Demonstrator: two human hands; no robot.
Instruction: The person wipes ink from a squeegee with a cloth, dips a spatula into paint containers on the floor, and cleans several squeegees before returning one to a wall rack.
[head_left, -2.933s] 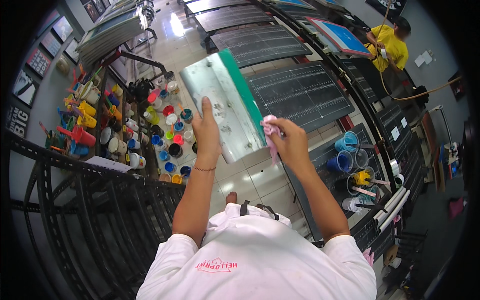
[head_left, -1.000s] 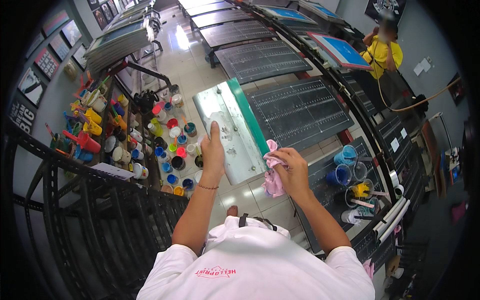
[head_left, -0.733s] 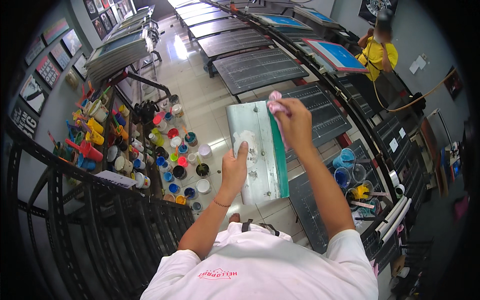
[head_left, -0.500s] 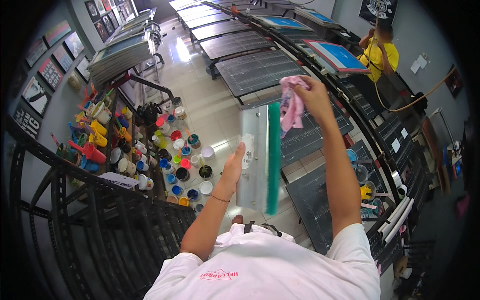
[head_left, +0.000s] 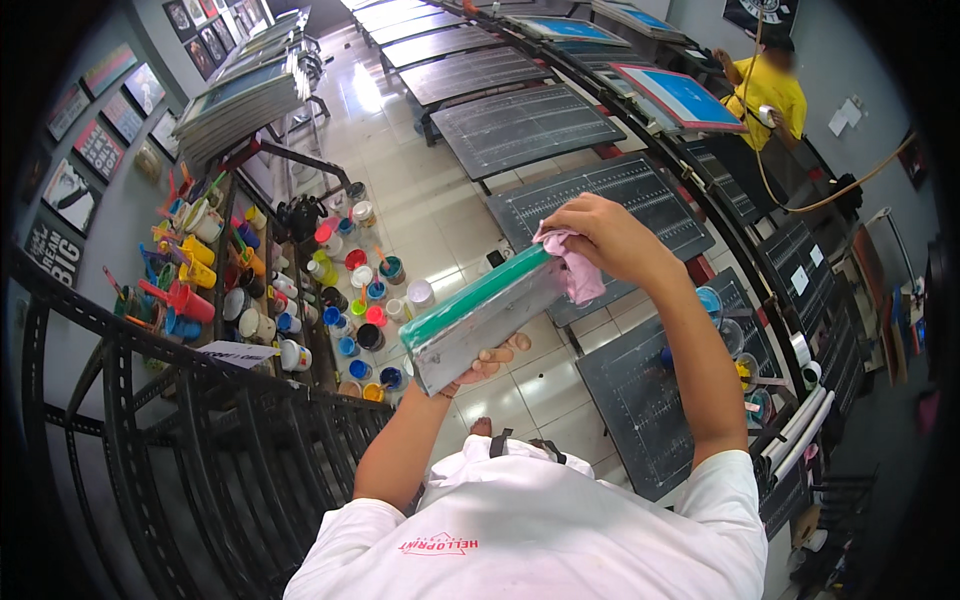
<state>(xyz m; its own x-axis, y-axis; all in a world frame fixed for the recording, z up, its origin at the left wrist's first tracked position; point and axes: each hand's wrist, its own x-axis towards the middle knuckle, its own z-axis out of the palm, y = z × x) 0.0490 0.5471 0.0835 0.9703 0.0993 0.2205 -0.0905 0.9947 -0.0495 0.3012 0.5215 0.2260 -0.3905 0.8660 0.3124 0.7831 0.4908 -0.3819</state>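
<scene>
A screen printing squeegee (head_left: 483, 332) with a grey metal holder and a green blade is held in front of me, slanting up to the right. My left hand (head_left: 488, 362) grips its holder from below, with the fingers showing at the lower edge and the rest hidden behind it. A crumpled pink rag (head_left: 580, 276) is pinched in my right hand (head_left: 608, 236). The rag touches the blade and holder at the squeegee's upper right end. Grey smears show on the holder's face.
Black platens (head_left: 600, 215) line the right side, with framed screens (head_left: 678, 97) behind them. Paint tubs (head_left: 345, 345) crowd the floor and a shelf at left. A black metal rack (head_left: 200, 420) stands at lower left. A person in a yellow shirt (head_left: 770, 95) stands far right.
The squeegee has turned from upright to slanting, showing its other face. My right hand has come down with the rag, from beside the blade onto the squeegee's end.
</scene>
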